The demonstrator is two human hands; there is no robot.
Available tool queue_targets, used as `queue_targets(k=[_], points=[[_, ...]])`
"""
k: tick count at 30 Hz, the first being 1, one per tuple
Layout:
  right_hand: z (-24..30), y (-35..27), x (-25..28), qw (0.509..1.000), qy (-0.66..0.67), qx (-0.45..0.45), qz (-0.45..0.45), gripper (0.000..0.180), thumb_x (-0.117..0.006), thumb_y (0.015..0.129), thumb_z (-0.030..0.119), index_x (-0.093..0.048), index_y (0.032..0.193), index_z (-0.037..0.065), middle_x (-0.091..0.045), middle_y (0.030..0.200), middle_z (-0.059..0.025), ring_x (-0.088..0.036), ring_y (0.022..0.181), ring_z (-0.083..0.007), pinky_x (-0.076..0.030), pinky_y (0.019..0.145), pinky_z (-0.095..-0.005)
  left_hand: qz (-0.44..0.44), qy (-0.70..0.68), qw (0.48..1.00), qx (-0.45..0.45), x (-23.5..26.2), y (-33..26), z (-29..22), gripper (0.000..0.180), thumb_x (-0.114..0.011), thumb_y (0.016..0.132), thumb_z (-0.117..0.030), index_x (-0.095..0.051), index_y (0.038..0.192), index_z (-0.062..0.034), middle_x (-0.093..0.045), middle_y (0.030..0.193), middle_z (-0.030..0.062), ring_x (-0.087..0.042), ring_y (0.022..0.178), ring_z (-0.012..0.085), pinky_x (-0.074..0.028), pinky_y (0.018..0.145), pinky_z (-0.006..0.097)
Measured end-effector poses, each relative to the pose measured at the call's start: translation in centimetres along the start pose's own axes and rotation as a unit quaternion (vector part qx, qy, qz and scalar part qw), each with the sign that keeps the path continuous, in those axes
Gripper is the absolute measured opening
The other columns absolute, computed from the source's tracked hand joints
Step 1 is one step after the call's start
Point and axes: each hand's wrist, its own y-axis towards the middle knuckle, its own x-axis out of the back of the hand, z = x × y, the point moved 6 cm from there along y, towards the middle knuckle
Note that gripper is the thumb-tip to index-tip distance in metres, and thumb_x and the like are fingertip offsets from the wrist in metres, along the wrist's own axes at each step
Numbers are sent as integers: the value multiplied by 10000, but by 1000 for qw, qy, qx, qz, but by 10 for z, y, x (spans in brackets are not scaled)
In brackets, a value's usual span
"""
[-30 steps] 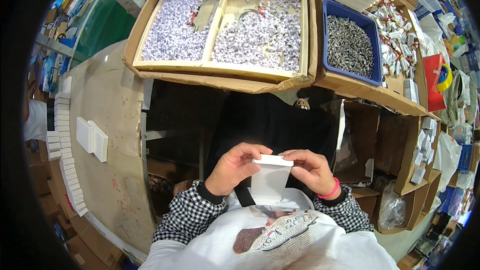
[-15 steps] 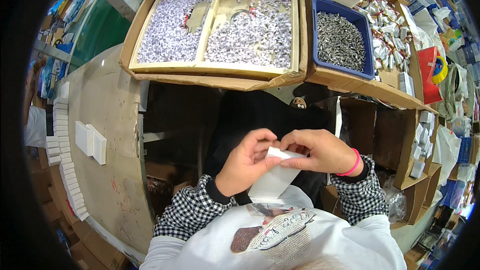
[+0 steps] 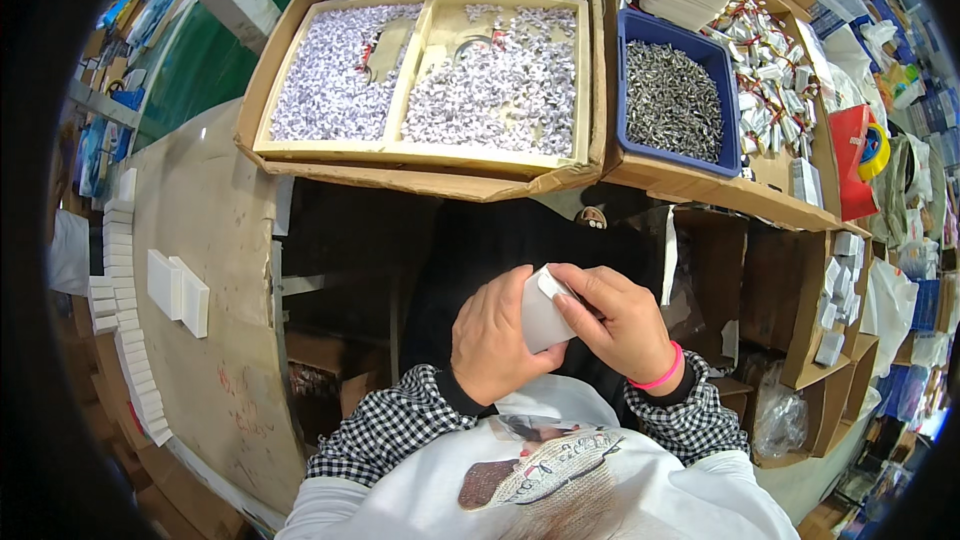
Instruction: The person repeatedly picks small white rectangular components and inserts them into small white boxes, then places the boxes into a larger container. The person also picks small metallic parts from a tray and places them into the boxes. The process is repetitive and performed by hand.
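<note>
While our left hand [image 3: 495,336] wraps its fingers around a white carton [image 3: 541,318] just off the head view's centre toward five o'clock, our right hand [image 3: 615,325] clamps thumb and fingers on its upper end. From it, a blue bin [image 3: 729,100] of metal pieces [image 3: 672,100] lies at one o'clock.

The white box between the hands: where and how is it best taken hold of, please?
Probably by its left side, coming from the left. The white box has flat faces and straight edges, so a palm can lie along it. The left hand wraps that side, leaving the far end to the right hand.
</note>
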Motion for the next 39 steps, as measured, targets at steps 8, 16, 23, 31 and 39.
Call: queue_targets(k=[8, 16, 23, 31, 39], points=[[-5, -9, 1, 999, -29, -33, -15, 225, -643, 836, 100, -651, 1053, 38, -659, 786, -121, -639, 657, -257, -521, 590, -310, 34, -15, 999, -6, -10, -8, 4, 835, -783, 560, -227, -391, 1271, -34, -549, 1109, 157, -570, 968, 314, -475, 834, 396], [-2, -13, -1, 997, -53, -29, -38, 214, -672, 807, 86, -670, 1015, 35, -673, 821, -127, -658, 680, -244, -529, 596, -291, 5, -6, 1000, -26, -6, -10, 2, 824, -788, 557, -226, -408, 1260, -28, -559, 1087, 151, -584, 927, 312, -494, 795, 385], [4, -16, -5, 995, -65, 12, -75, 223, -673, 793, 71, -674, 1014, 41, -669, 957, -126, -667, 770, -235, -544, 659, -292, -7, 29, 999, -28, -8, -10, -1, 841, -798, 570, -248, -395, 1273, -24, -556, 1091, 156, -587, 931, 315, -504, 776, 387], [-8, -23, -24, 999, 17, -10, -40, 339, -692, 784, 86, -604, 1106, 25, -633, 1101, -153, -632, 973, -304, -520, 811, -328, 10, -126, 985, 114, -20, -17, 10, 839, -785, 665, -220, -338, 1357, -59, -534, 1110, 168, -580, 968, 305, -503, 796, 381], [-48, -20, -42, 965, 259, -36, -21, 358, -685, 808, 24, -580, 1150, 24, -603, 1124, -120, -610, 1007, -168, -520, 806, -271, 12, -384, 916, 118, -19, -31, 52, 365, -607, 892, -80, -490, 1237, -61, -555, 1122, 100, -566, 984, 174, -462, 864, 292]])
